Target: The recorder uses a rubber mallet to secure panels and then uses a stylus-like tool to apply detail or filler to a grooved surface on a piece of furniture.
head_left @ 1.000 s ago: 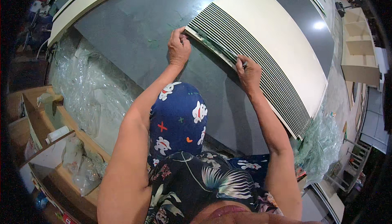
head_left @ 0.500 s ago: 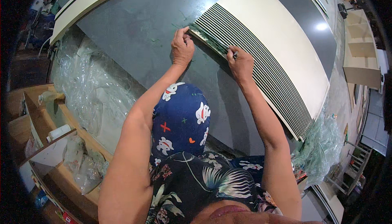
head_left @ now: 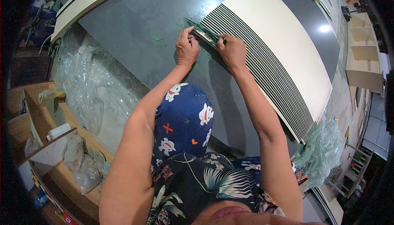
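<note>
A wide pale board point(head_left: 283, 32) lies across a dark grey work surface point(head_left: 135, 24). Along its near side run narrow pale and dark stripes point(head_left: 262, 67), like staggered board edges. Dark green smears point(head_left: 208, 36) cover the near-left end of these stripes. My left hand point(head_left: 187, 49) grips that end at its corner, with the index finger stretched along it and the other fingers curled. In my closed right hand point(head_left: 233, 52) is a slim dark tool, mostly hidden by the fingers; its tip points left over the smeared strip. Its exact kind cannot be made out.
Crumpled clear plastic sheeting point(head_left: 88, 85) hangs at the left, beside an open wooden drawer unit point(head_left: 78, 122) holding bags. More plastic film point(head_left: 322, 147) bunches by the boards' right end. My knee point(head_left: 184, 118), in blue printed cloth, rises near the surface. Pale shelving point(head_left: 363, 57) stands far right.
My right hand has slid left and up along the smeared strip, closer to my left hand. The left hand has shifted slightly right, still at the strip's end.
</note>
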The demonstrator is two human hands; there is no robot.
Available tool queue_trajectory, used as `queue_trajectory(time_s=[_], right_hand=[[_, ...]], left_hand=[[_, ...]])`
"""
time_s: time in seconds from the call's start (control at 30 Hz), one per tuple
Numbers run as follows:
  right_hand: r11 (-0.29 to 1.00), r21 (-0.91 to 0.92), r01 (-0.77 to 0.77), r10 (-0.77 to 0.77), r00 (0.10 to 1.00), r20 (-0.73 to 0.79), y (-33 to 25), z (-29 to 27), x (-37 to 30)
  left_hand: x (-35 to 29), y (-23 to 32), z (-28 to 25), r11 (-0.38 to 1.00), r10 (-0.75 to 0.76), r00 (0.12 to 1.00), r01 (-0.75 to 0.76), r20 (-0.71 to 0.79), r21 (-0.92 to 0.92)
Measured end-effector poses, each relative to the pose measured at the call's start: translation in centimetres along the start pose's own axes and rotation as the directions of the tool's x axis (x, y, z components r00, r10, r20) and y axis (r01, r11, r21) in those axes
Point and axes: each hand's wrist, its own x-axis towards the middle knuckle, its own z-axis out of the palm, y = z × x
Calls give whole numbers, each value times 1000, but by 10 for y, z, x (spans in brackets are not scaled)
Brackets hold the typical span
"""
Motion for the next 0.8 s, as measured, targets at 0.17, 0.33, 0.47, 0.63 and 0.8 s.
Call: queue_trajectory(time_s=[0.17,0.33,0.47,0.63,0.8], right_hand=[[994,80,-70,74,996,-50,-9,-45,8],[999,26,48,-45,995,-84,38,-86,-35],[1000,-8,-25,25,1000,-16,67,-120,-90],[991,-113,-71,71,997,-1,101,-145,-144],[1000,-20,12,-13,999,-52,106,-136,-151]], left_hand=[[-4,8,-1,992,-76,997,77,13,-102],[-2,6,0,999,1,1000,-1,1,-48],[0,-4,-2,998,36,999,-35,-4,49],[-5,-2,3,960,87,996,-86,9,267],[-6,-6,2,970,21,1000,-17,-14,241]])
